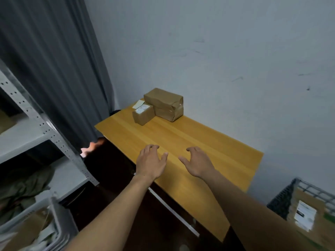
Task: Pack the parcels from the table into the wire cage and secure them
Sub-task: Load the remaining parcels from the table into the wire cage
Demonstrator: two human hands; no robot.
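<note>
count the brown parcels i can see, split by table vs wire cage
Brown paper-wrapped parcels on the yellow wooden table: 3 (upper stacked parcel, lower stacked parcel, small labelled parcel)
Labelled cardboard parcel in the grey wire cage: 1
Total: 4; a white slip behind the small one may mark another.

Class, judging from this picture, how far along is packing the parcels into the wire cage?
Done: one labelled box already lies in the wire cage. In hand: nothing; the left hand and right hand hover empty over the table. Left: the brown parcels stacked at the table's far end, then securing.
</note>
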